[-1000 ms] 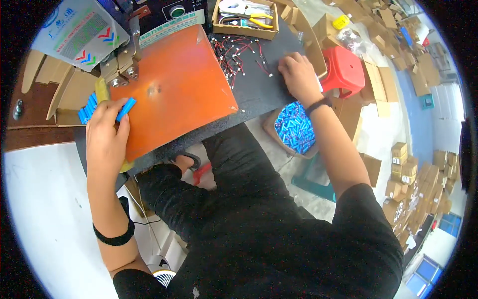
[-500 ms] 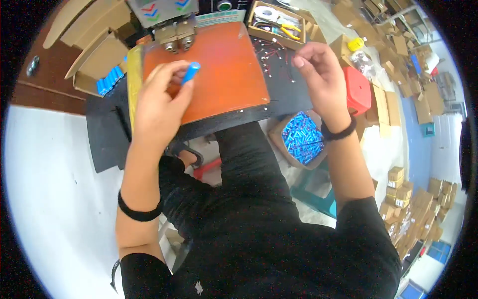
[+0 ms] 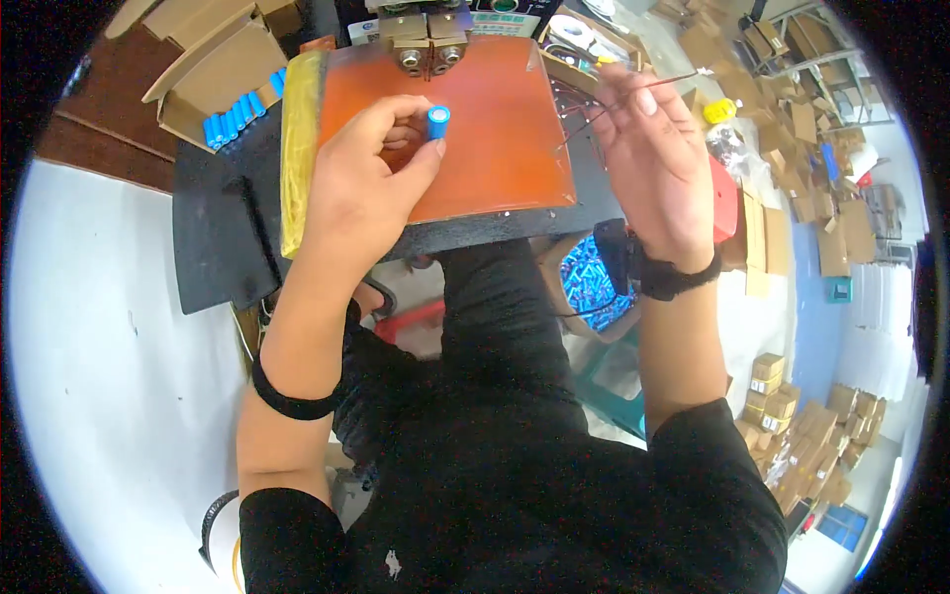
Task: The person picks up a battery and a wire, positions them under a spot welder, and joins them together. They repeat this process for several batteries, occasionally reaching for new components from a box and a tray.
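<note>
My left hand (image 3: 364, 188) is closed on a blue cylindrical battery cell (image 3: 437, 129) by thumb and fingertips, its pale end turned up. The cell is held above the orange mat (image 3: 495, 139). To the right, my right hand (image 3: 661, 168) pinches a thin dark red wire lead (image 3: 665, 84) between thumb and fingers, its far end reaching to the right. Just beyond the left hand, two metal electrode blocks (image 3: 428, 57) of a bench machine hang over the mat's far edge.
An open cardboard box (image 3: 188, 94) of blue cells stands back left. A tool tray (image 3: 569, 71) and loose wire leads (image 3: 574, 114) lie back right. Below the table's right side is a box of blue wired cells (image 3: 592, 287), beside a red stool (image 3: 725, 203).
My right hand has picked up a wire lead and raised it. The cell in my left hand is now tipped more upright. The view has shifted slightly left.
</note>
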`<state>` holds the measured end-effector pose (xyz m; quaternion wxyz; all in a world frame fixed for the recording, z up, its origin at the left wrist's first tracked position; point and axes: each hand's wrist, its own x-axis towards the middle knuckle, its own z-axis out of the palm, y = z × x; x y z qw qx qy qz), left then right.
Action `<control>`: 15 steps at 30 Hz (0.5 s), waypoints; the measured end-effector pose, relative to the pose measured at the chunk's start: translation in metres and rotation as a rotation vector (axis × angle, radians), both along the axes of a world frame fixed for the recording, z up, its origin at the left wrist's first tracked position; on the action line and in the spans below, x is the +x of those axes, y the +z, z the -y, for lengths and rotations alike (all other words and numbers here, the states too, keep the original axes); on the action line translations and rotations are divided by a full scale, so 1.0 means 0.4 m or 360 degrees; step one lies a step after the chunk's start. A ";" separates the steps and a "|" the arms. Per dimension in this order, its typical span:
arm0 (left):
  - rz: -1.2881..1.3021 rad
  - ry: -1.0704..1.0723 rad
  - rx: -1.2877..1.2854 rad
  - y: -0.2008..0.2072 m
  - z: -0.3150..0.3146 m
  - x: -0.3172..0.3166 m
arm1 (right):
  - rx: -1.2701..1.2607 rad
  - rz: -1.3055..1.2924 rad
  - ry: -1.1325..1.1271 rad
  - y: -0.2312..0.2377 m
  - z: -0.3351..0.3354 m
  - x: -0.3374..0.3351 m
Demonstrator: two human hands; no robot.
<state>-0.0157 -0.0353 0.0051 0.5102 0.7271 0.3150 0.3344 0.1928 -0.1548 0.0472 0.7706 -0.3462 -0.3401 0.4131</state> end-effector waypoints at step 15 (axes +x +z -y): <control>-0.0326 0.0027 0.0197 0.021 -0.042 0.016 | -0.0220 0.0440 -0.0419 -0.077 -0.117 -0.021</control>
